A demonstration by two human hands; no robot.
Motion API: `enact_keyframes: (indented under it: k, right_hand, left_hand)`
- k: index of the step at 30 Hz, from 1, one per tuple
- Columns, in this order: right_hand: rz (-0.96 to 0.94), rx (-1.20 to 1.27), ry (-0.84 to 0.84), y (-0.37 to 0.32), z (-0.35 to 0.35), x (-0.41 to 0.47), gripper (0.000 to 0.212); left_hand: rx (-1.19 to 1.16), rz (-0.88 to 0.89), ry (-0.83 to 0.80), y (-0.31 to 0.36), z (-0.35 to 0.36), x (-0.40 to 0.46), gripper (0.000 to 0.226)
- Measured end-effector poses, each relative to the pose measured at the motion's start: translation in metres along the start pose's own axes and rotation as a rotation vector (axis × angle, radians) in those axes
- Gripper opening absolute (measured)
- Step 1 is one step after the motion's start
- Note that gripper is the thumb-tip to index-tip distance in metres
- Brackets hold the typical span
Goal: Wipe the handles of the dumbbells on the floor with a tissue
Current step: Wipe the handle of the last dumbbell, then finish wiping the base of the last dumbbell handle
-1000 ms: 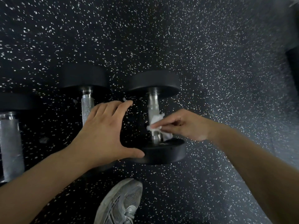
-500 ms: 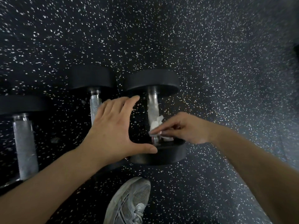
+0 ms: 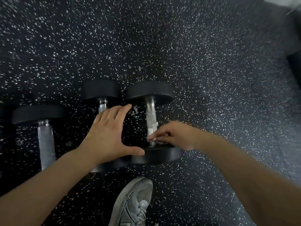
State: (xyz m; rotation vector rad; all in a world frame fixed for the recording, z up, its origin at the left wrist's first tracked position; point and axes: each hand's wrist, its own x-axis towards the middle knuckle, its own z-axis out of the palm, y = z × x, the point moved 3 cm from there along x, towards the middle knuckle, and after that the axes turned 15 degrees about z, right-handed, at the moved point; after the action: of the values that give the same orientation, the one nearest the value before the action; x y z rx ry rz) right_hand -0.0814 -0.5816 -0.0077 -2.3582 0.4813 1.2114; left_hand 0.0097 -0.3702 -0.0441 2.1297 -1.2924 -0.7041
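Observation:
Three black dumbbells with metal handles lie side by side on the speckled floor. On the right dumbbell (image 3: pixel 150 93), my right hand (image 3: pixel 172 136) pinches a white tissue (image 3: pixel 151 129) against the near end of its silver handle. My left hand (image 3: pixel 105 136) is spread open, fingers flat over the middle dumbbell (image 3: pixel 101 91), thumb tip touching the right dumbbell's near weight. It hides most of the middle handle. The left dumbbell (image 3: pixel 44 144) lies apart at the left, untouched.
My grey sneaker (image 3: pixel 135 201) stands just below the dumbbells. Black rubber flooring with white flecks (image 3: pixel 211 62) stretches away on the far side and to the right. A dark object (image 3: pixel 295 64) sits at the right edge.
My right hand has slid the tissue down the handle toward the near weight. My left hand has stayed beside it with the thumb at the weight.

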Motion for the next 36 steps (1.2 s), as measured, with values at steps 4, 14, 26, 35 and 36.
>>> enact_keyframes:
  k: [4,14,26,35,36]
  right_hand:
    - [-0.046,0.152,0.055,-0.037,-0.019,-0.037,0.029]
    - [-0.390,0.529,0.311,-0.224,-0.064,-0.176,0.038]
    - [-0.658,0.278,0.356,-0.478,-0.001,-0.289,0.031]
    - [-0.823,0.148,0.340,-0.668,0.043,-0.324,0.042]
    - [-0.824,0.112,0.334,-0.683,0.045,-0.323,0.046]
  left_hand:
    - [0.130,0.053,0.034,0.001,-0.036,-0.029,0.142]
    - [0.205,-0.009,0.438,0.055,-0.218,-0.191,0.128]
    - [0.409,-0.176,0.808,0.083,-0.333,-0.478,0.122]
    - [0.513,-0.442,0.958,0.064,-0.371,-0.639,0.126]
    - [0.522,-0.465,0.962,0.061,-0.376,-0.647,0.127]
